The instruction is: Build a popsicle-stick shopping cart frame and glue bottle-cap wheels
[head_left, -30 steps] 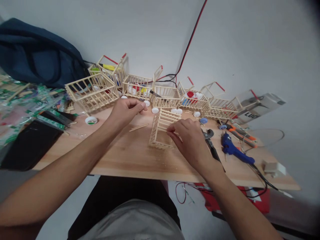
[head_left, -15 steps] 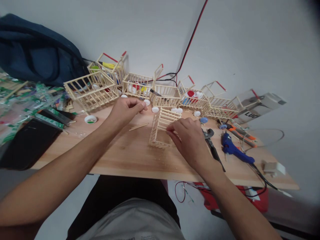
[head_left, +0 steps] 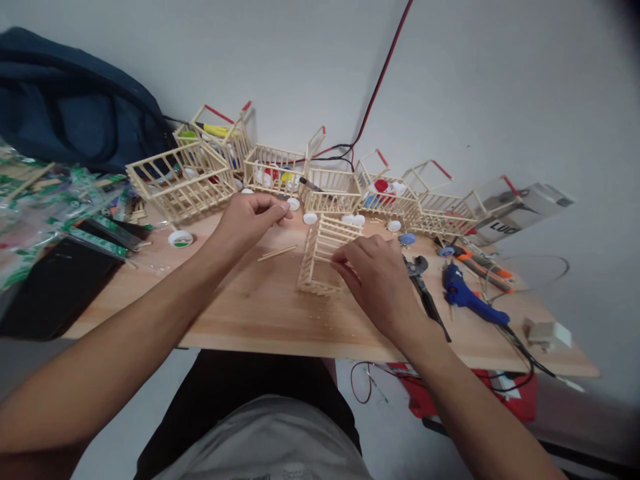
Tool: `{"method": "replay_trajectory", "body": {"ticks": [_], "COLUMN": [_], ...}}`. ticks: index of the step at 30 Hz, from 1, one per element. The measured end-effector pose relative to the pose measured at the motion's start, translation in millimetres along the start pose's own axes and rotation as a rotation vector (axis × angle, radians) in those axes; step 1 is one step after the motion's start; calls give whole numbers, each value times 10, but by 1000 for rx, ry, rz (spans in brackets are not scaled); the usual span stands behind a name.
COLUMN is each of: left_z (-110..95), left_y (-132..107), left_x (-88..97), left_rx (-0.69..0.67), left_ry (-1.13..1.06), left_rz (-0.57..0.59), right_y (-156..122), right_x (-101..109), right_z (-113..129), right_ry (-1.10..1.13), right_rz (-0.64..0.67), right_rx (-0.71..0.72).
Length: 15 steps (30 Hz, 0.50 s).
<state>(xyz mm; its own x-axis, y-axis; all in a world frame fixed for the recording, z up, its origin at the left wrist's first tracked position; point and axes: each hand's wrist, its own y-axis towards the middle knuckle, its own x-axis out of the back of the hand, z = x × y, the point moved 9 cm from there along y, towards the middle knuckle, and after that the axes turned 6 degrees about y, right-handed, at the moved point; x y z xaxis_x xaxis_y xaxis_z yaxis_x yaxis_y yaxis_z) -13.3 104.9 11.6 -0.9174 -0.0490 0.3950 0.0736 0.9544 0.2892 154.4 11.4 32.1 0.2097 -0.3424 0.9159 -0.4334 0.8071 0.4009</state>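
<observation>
My left hand (head_left: 253, 217) is above the table with thumb and fingertips pinched together. Whatever is between them, if anything, is too small to make out. Just beyond its fingertips lies a white bottle cap (head_left: 293, 205). A small open basket frame of thin wooden sticks (head_left: 313, 257) stands on the table in front of me. My right hand (head_left: 375, 270) is at its right side, fingers curled and closed, covering part of the frame. Whether the fingertips grip a stick there is hidden. Two loose sticks (head_left: 277, 253) lie between my hands.
Several little stick carts with red handles, such as this cart (head_left: 183, 180), line the wall. At right lie black-handled pliers (head_left: 425, 293), a blue glue gun (head_left: 470, 297) and an orange-handled tool (head_left: 485, 267). Plastic wrapping (head_left: 60, 207) and a dark bag (head_left: 85, 100) fill the left.
Hardly anything differs. Both hands keep almost the same place and pose, and the view has shifted very slightly.
</observation>
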Motion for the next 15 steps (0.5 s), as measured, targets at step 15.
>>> {"method": "replay_trajectory", "body": {"ticks": [15], "left_z": [-20], "left_y": [-18], "left_x": [10], "left_rx": [21], "left_ry": [14], "left_rz": [-2], "right_y": [0], "right_x": [-22], "right_z": [16], "right_ry": [-14], "right_rz": [-12], "right_rx": [1]}}
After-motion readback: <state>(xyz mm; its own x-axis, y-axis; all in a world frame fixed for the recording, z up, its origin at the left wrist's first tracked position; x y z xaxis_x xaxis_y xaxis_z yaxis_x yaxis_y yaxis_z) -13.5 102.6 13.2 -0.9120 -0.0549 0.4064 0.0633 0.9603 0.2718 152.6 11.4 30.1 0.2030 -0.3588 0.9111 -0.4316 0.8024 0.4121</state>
